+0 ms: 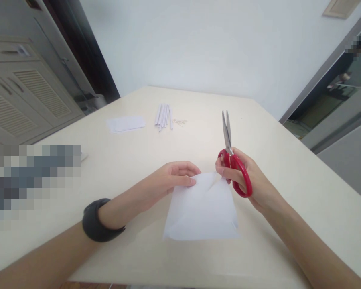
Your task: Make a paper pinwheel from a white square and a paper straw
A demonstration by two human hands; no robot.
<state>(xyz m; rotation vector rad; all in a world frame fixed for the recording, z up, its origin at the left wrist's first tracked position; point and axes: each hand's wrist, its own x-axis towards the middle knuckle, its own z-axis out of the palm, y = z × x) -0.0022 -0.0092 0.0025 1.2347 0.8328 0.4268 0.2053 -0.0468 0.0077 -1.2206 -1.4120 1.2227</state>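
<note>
A sheet of white paper (pixel 203 212) is held up near the table's front edge, with a crease or slit near its top right. My left hand (pixel 180 176) pinches the sheet's upper left edge between thumb and fingers. Red-handled scissors (pixel 242 170) hang in my right hand (pixel 243 172), their blades pointing away from me and slightly apart. The thumb and a finger of that same hand touch the sheet's upper right corner.
Several rolled white paper tubes (pixel 164 116) lie farther back on the cream table (pixel 198 261). Beside them are small thin yellowish pieces (pixel 179 122). Flat white paper (pixel 126 124) lies to their left. A blurred-out object (pixel 33 176) is at the left. Beyond the right edge a person is partly visible.
</note>
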